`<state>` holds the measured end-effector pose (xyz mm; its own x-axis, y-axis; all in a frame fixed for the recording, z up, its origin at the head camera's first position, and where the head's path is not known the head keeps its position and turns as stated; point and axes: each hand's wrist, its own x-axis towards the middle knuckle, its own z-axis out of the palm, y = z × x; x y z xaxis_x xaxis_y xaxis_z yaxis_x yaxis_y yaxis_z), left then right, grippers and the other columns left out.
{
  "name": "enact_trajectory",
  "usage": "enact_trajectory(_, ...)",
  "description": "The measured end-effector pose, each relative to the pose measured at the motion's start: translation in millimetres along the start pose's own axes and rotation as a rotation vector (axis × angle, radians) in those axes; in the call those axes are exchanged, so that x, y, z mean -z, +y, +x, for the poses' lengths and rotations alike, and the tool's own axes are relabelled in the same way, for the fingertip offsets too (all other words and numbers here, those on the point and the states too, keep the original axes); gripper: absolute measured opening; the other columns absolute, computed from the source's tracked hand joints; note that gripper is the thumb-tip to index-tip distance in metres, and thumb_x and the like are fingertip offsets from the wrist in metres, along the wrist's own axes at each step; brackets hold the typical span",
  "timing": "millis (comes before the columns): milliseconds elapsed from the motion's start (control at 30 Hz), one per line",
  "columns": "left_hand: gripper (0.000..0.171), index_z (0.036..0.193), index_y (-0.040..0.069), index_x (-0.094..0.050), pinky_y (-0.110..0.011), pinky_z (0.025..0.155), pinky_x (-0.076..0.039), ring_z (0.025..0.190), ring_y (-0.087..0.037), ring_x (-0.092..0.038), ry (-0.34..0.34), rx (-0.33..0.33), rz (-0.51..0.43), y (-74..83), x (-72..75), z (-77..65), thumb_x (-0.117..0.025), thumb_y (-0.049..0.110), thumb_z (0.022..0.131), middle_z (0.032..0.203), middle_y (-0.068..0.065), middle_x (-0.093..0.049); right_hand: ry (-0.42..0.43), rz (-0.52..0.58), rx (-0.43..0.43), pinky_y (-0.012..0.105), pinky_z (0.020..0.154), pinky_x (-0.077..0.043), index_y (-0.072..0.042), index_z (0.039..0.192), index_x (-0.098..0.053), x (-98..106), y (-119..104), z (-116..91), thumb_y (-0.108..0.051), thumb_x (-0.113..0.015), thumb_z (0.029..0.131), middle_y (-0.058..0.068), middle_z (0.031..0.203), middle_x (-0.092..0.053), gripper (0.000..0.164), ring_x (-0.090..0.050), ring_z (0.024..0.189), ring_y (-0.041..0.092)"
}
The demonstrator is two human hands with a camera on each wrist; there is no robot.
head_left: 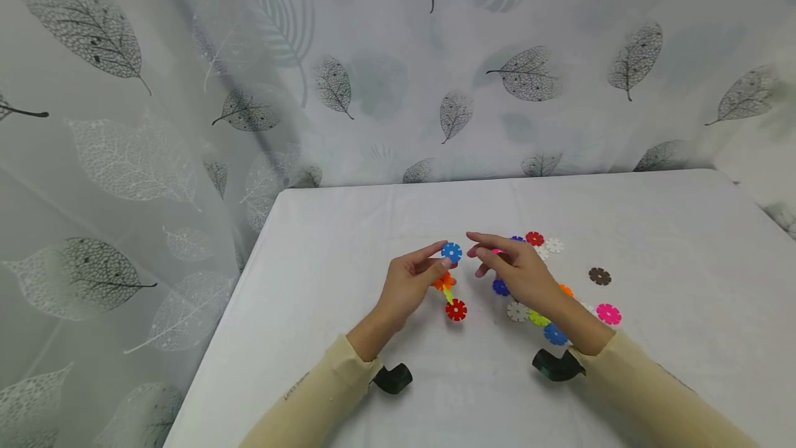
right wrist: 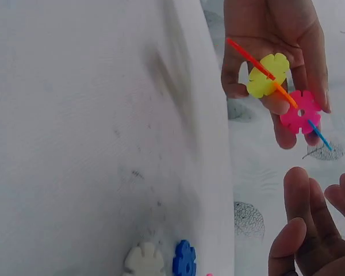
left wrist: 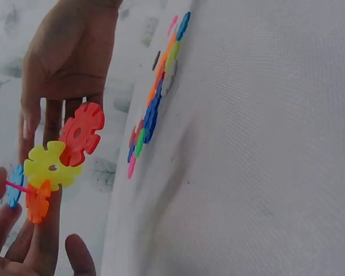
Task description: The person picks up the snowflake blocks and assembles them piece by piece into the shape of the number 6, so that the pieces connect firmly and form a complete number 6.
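Observation:
My left hand (head_left: 403, 285) pinches one end of a chain of interlocking plastic flower discs, raised above the table. The blue disc (head_left: 451, 252) stands at the fingertips beside a pink disc (right wrist: 301, 112). Below them hang an orange disc (left wrist: 38, 202), a yellow disc (left wrist: 53, 166) and, at the far end, a red disc (head_left: 456, 310). To the right, my right hand (head_left: 521, 274) hovers with extended, slightly bent fingers and holds nothing. Its fingertips are a small gap away from the blue disc. Part of the loose pile is hidden under this hand.
Loose discs lie on the white table (head_left: 311, 282) beneath and around the right hand, among them a white disc (head_left: 517, 312) and a blue disc (head_left: 555, 334). A brown disc (head_left: 600, 276) and a pink disc (head_left: 609, 314) lie farther right. A leaf-patterned curtain (head_left: 385, 88) hangs behind.

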<state>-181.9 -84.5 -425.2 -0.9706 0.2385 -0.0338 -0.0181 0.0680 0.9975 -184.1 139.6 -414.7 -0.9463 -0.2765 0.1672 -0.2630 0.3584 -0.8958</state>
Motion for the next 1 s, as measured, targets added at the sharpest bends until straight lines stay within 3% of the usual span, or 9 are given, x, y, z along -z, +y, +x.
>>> enact_trajectory(200, 0.042, 0.138, 0.020, -0.065, -0.034, 0.099, -0.051, 0.113, -0.021, -0.068, 0.047, 0.019, -0.059, -3.2, 2.9, 1.7, -0.070, 0.028, 0.097, 0.109, -0.005, -0.076, 0.047, -0.029, -0.006, 0.038, 0.080, -0.058, -0.011, 0.146, -0.055, 15.3, 14.1, -7.6, -0.022, -0.053, 0.107, 0.018, 0.127, -0.065, 0.041, -0.069, 0.094, 0.022)
enact_trajectory(400, 0.039, 0.135, 0.020, -0.068, -0.035, 0.100, -0.050, 0.110, -0.020, -0.069, 0.105, 0.030, -0.052, -3.0, 4.8, 2.8, -0.071, 0.029, 0.097, 0.107, -0.003, -0.076, 0.112, -0.042, -0.061, 0.028, 0.081, -0.057, -0.011, 0.151, -0.049, 43.0, 15.7, -16.4, -0.027, -0.054, 0.107, 0.019, 0.133, -0.060, 0.047, -0.069, 0.102, 0.025)
enact_trajectory(667, 0.039, 0.132, 0.020, -0.070, -0.032, 0.094, -0.054, 0.103, -0.017, -0.072, 0.158, 0.061, -0.062, -3.5, 7.1, 5.9, -0.074, 0.031, 0.094, 0.103, -0.004, -0.077, 0.199, -0.168, -0.170, 0.018, 0.073, -0.053, -0.011, 0.154, -0.044, 89.5, 23.7, -23.9, -0.036, -0.052, 0.107, 0.023, 0.137, -0.056, 0.054, -0.061, 0.089, -0.008)
enact_trajectory(900, 0.039, 0.131, 0.018, -0.070, -0.027, 0.083, -0.056, 0.098, -0.018, -0.073, 0.153, 0.054, -0.090, -1.8, 5.4, 6.5, -0.075, 0.028, 0.094, 0.101, -0.005, -0.077, 0.245, -0.213, -0.291, 0.018, 0.069, -0.053, -0.009, 0.155, -0.041, 120.5, 37.8, -29.2, -0.042, -0.053, 0.105, 0.026, 0.140, -0.052, 0.061, -0.056, 0.082, -0.015)
enact_trajectory(1000, 0.039, 0.131, 0.017, -0.070, -0.027, 0.081, -0.057, 0.096, -0.018, -0.073, 0.150, 0.048, -0.106, -1.1, 5.1, 6.6, -0.075, 0.027, 0.093, 0.101, -0.006, -0.077, 0.235, -0.255, -0.326, 0.015, 0.068, -0.051, -0.007, 0.155, -0.040, 130.8, 45.6, -31.6, -0.041, -0.052, 0.105, 0.027, 0.139, -0.052, 0.062, -0.066, 0.095, 0.009)
